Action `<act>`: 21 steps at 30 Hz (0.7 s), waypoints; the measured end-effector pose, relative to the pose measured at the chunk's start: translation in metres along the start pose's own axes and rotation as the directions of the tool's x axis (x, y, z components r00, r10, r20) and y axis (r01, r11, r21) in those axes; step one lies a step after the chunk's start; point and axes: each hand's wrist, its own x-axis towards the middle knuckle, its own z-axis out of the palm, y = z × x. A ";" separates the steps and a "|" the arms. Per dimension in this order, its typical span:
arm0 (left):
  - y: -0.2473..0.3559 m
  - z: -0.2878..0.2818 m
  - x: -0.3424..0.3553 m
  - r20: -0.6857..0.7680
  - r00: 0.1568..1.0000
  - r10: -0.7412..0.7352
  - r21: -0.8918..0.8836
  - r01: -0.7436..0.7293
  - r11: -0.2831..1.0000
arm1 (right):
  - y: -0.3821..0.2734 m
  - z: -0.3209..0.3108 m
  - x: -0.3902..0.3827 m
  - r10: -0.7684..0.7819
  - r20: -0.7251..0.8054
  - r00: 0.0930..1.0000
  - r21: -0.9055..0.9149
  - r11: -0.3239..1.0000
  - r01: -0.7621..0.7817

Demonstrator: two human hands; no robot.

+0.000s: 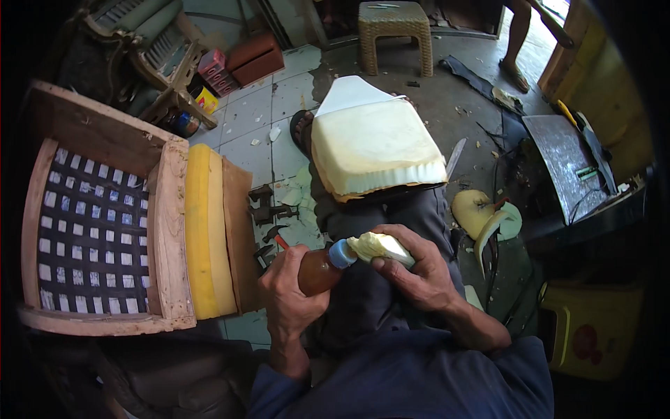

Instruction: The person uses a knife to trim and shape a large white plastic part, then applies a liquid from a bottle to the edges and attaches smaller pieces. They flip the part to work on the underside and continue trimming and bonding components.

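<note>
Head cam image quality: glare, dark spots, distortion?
Head view: daylight bleaches the doorway floor; glare on the glossy sheet at right; lower left in deep shadow, corners black; the wooden frame bows toward the rim; left hand and right hand fairly sharp.

Dark blue top (419, 377), charcoal trousers (349, 227), black sandal (297, 141).

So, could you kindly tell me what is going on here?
A seated person has a brown bottle in the left grip, its blue cap on, while the right grip holds a pale, foam-like lump close to that cap. A cream cushion rests across the legs. To the left, a wooden frame stands beside a yellow foam slab.
</note>
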 end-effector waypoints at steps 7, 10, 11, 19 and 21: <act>-0.004 0.004 -0.018 -0.054 0.983 -0.175 0.049 0.178 0.983 | -0.016 0.008 0.010 0.418 0.228 0.880 0.273 0.840 -0.470; -0.005 0.011 -0.018 -0.087 0.980 -0.180 0.006 0.181 0.984 | -0.001 0.003 0.015 0.351 0.248 0.903 0.262 0.873 -0.412; -0.003 0.011 -0.017 -0.065 0.979 -0.192 0.026 0.194 0.981 | 0.001 0.002 0.018 0.342 0.253 0.905 0.235 0.885 -0.401; -0.011 0.007 -0.016 0.015 0.991 -0.131 0.194 0.125 0.973 | -0.014 -0.015 0.038 0.037 0.551 0.833 -0.030 0.999 -0.024; -0.031 0.024 -0.018 -0.040 0.987 -0.157 0.236 0.162 0.958 | -0.033 0.005 0.033 -0.081 0.682 0.727 -0.074 0.981 0.179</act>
